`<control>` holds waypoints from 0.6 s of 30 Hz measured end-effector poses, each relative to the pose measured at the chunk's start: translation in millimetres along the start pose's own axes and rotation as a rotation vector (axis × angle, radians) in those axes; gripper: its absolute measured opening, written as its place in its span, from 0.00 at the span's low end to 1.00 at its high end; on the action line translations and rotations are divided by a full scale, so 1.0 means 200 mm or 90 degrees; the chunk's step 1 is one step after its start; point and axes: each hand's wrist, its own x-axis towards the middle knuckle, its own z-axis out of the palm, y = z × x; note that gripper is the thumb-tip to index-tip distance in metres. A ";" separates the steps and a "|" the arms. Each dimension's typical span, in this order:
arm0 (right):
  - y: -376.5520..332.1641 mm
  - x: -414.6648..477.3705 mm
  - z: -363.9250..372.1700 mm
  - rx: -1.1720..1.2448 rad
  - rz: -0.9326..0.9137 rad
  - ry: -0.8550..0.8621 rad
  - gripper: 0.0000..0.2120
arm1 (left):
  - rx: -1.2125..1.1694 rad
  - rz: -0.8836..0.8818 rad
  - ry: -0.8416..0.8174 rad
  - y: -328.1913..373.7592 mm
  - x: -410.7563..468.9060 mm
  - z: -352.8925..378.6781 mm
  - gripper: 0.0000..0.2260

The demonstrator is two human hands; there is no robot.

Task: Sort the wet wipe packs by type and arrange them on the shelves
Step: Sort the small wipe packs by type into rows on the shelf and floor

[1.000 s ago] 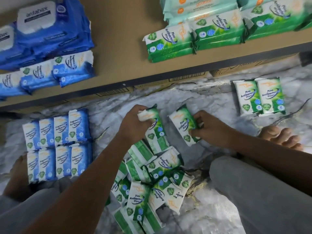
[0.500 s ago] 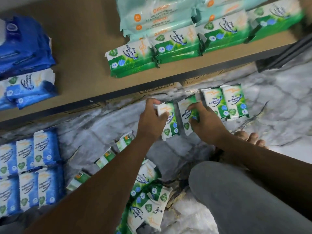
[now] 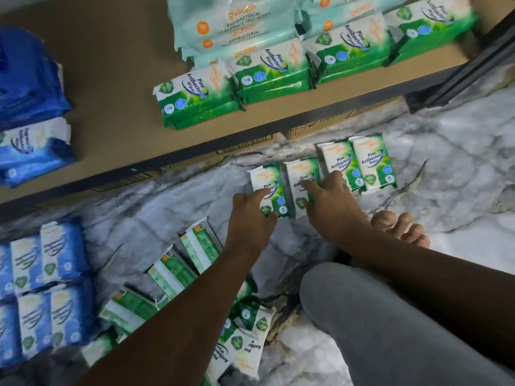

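Below the shelf (image 3: 111, 121), at twelve o'clock, I build the green row: left hand (image 3: 252, 218) grips one small green-and-white plastic wipe pack (image 3: 268, 183), right hand (image 3: 330, 208) presses its twin (image 3: 299, 174). Next, I think, slide both toward two o'clock.

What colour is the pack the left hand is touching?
The pack is green and white, seen in the head view.

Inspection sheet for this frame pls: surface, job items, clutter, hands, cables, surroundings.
surface: marbled floor; brown shelf board above.
job's things: two green pine packs set on floor, two more in hand beside them; blue packs gridded on floor; on shelf, green stacks, blue stacks, teal stacks.
clutter: loose green pile, some face down.
grippers: left hand pinches left-hand pack; right hand lies on right-hand pack, grip unclear.
cables: nothing seen.
surroundings: cardboard boxes under shelf; bare foot, grey knee.
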 end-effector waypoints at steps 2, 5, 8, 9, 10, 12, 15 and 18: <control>0.00 0.02 -0.02 -0.030 0.000 0.004 0.27 | 0.003 0.009 0.000 0.03 0.01 0.01 0.24; 0.00 0.06 -0.04 -0.066 0.007 0.013 0.26 | -0.007 0.011 0.009 0.06 0.04 0.04 0.24; 0.00 0.09 -0.04 -0.078 0.017 0.014 0.25 | -0.019 0.012 0.017 0.08 0.07 0.05 0.24; 0.00 0.10 -0.04 -0.080 0.021 0.015 0.25 | -0.020 0.013 0.020 0.09 0.07 0.06 0.24; 0.00 0.10 -0.05 -0.080 0.024 0.017 0.25 | -0.018 0.016 0.022 0.09 0.08 0.06 0.24; 0.01 0.10 -0.05 -0.078 0.027 0.020 0.25 | -0.014 0.023 0.027 0.09 0.08 0.07 0.24; 0.01 0.10 -0.06 -0.075 0.025 0.021 0.25 | -0.006 0.022 0.027 0.09 0.09 0.07 0.24; 0.00 0.10 -0.06 -0.074 0.026 0.006 0.27 | -0.002 0.030 0.018 0.09 0.08 0.06 0.24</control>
